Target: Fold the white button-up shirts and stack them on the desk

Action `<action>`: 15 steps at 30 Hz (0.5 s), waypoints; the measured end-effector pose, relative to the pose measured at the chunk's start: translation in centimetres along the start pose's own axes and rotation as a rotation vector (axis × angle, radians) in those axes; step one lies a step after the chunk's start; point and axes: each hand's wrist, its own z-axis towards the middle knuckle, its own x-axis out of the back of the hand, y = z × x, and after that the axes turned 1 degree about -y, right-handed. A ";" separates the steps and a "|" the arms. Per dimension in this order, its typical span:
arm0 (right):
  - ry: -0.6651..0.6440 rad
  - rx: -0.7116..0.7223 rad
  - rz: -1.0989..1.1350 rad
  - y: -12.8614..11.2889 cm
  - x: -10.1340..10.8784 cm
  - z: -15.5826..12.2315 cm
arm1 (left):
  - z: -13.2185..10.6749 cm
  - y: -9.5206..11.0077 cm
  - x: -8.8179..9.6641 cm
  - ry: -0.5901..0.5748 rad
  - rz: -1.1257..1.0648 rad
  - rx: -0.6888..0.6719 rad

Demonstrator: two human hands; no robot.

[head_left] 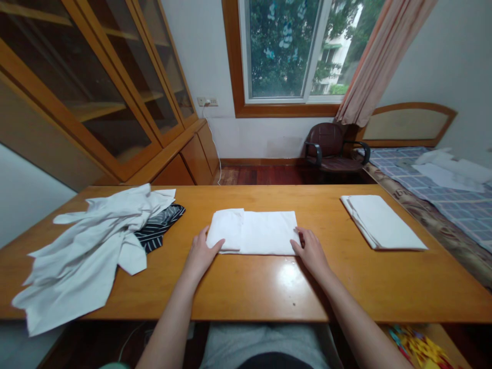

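Note:
A white cloth (269, 233), folded into a long flat strip, lies across the middle of the wooden table. Its left end is doubled over on top, making a thicker square. At that end my left hand (203, 248) grips the folded edge, thumb on top and fingers along the far side, partly hidden. My right hand (310, 251) has its thumb and curled fingers closed at the cloth's right edge. To the left sits a loose heap of white cloths (92, 246), with a black-and-white striped cloth (159, 225) poking out beneath. A neat stack of folded white cloth (384, 223) rests at the right.
The wooden table (253, 292) has its near edge at my lap. A glass-doored cabinet (115, 92) stands beyond its left side. Behind are a brown armchair (328, 146) and a bed (434, 179). Yellow and red items (423, 348) lie below the table's right front.

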 end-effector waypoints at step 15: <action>-0.092 0.061 -0.113 -2.5 0.7 -0.9 | -0.6 5.9 2.0 0.311 -0.289 0.042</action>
